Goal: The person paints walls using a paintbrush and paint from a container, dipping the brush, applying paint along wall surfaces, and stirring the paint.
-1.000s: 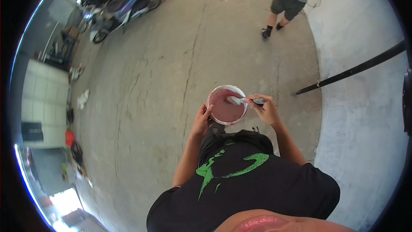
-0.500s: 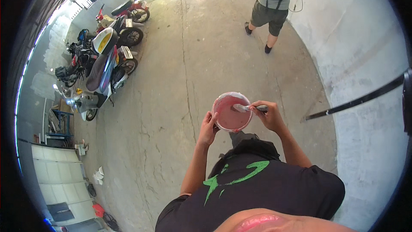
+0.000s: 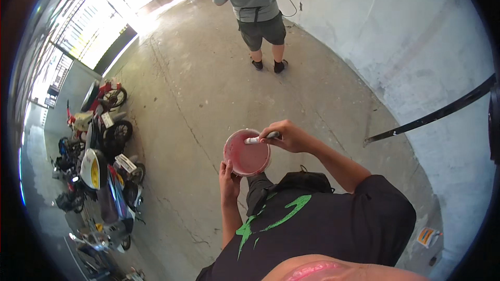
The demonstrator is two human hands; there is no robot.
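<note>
In front of my body, my left hand (image 3: 229, 179) is closed on the near left rim of a round bucket (image 3: 250, 162), with the thumb over the edge. The bucket's inside is smeared pinkish-red, and its rim is pale. My right hand (image 3: 289, 136) is closed round a short hand tool (image 3: 253, 140) with a dark handle and a whitish end. This end reaches over the bucket's far right rim into the opening; whether it is a brush or a putty knife I cannot tell.
A person (image 3: 255, 13) in a grey shirt stands ahead, back turned, near the pale wall (image 3: 416, 31). Motorbikes (image 3: 104, 161) stand along the left. A black bar (image 3: 432, 117) slants out at the right. A white and orange container (image 3: 428, 237) sits at the wall's foot, low right.
My view has turned right, and the other person now appears further left and stands with feet together. Both hands still hold the bucket and tool; the tool's end now lies nearer the rim.
</note>
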